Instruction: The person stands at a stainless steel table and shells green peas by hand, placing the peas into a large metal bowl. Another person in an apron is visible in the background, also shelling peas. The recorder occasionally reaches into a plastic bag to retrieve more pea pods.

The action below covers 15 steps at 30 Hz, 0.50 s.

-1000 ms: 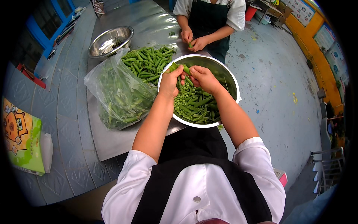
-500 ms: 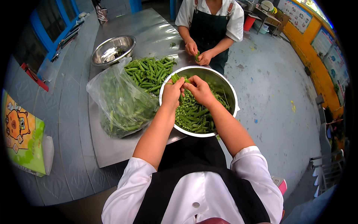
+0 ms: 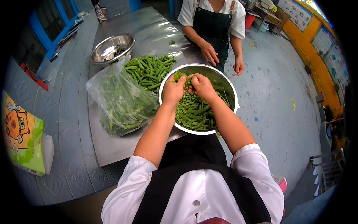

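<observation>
Many small peas, round, bright green

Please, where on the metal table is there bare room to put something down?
The far stretch of the metal table, beyond the steel bowl, looks bare; so does the near-left corner, in front of the plastic bag. It is crowded where bag, pod pile and large bowl meet.
</observation>
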Available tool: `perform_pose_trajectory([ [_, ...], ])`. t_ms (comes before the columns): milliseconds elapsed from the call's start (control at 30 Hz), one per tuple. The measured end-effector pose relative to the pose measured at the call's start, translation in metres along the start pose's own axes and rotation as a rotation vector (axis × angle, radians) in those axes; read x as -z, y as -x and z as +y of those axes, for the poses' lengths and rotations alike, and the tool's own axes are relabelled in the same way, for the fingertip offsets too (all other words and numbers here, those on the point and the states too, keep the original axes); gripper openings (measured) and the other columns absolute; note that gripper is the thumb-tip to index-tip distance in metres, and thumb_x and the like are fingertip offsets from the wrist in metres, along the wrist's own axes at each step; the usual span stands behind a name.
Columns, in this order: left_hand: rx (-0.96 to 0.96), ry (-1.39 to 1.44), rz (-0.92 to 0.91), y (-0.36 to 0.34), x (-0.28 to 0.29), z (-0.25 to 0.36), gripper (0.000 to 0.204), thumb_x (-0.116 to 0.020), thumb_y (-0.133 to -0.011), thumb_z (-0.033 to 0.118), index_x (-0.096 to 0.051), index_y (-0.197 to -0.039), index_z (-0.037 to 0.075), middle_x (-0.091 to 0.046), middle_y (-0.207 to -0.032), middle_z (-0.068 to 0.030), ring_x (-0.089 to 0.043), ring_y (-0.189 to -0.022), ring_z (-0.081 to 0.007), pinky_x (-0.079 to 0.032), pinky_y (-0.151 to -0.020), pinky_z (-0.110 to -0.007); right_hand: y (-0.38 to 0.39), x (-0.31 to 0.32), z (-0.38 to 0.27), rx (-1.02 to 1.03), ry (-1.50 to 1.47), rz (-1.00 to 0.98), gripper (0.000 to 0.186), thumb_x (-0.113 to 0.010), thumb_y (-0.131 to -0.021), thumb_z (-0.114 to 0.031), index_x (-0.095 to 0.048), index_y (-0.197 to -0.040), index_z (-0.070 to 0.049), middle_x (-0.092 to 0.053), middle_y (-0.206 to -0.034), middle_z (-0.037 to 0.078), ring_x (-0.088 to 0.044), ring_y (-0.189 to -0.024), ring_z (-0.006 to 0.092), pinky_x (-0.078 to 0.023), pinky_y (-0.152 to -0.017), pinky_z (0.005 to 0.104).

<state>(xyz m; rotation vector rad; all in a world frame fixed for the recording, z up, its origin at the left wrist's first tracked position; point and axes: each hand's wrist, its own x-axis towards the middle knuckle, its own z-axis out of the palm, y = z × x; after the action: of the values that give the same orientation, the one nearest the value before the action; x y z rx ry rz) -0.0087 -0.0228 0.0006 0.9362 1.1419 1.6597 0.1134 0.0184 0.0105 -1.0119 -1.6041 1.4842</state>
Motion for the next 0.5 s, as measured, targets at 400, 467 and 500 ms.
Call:
perform_pose_trajectory([
  [400,0.055,-0.151,0.123,-0.001,0.001,0.002,0.018,-0.052,-0.088,0.019,-0.056,-0.093,0.003,-0.060,-0.074,-0.0030,-0.049,-0.055,-0.0087,-0.038,-0.046,-0.024,-0.011,0.013,0.015,0.145,-0.072,-0.067,0.029,-0.051,-0.089,-0.024,-0.053,-0.105,-0.001,-0.058,-0.096,0.005,-0.058,-0.083,0.0122,-0.042,-0.072,0.0220],
  [467,0.019,0.120,0.207,-0.009,0.002,0.004,0.018,-0.048,-0.088,0.020,-0.053,-0.094,0.003,-0.062,-0.080,-0.0056,-0.051,-0.061,-0.0099,-0.039,-0.047,-0.024,-0.011,0.013,0.010,0.152,-0.063,0.023,0.035,-0.052,-0.089,-0.029,-0.052,-0.107,0.001,-0.058,-0.100,0.006,-0.057,-0.088,0.0132,-0.043,-0.078,0.0246],
  [500,0.006,0.253,0.252,-0.011,0.006,0.004,0.019,-0.047,-0.089,0.020,-0.052,-0.094,0.003,-0.063,-0.083,-0.0069,-0.053,-0.063,-0.0105,-0.039,-0.048,-0.024,-0.018,0.014,0.019,0.172,-0.003,0.100,0.031,-0.053,-0.089,-0.026,-0.054,-0.103,0.001,-0.060,-0.092,0.007,-0.058,-0.085,0.0130,-0.044,-0.075,0.0266],
])
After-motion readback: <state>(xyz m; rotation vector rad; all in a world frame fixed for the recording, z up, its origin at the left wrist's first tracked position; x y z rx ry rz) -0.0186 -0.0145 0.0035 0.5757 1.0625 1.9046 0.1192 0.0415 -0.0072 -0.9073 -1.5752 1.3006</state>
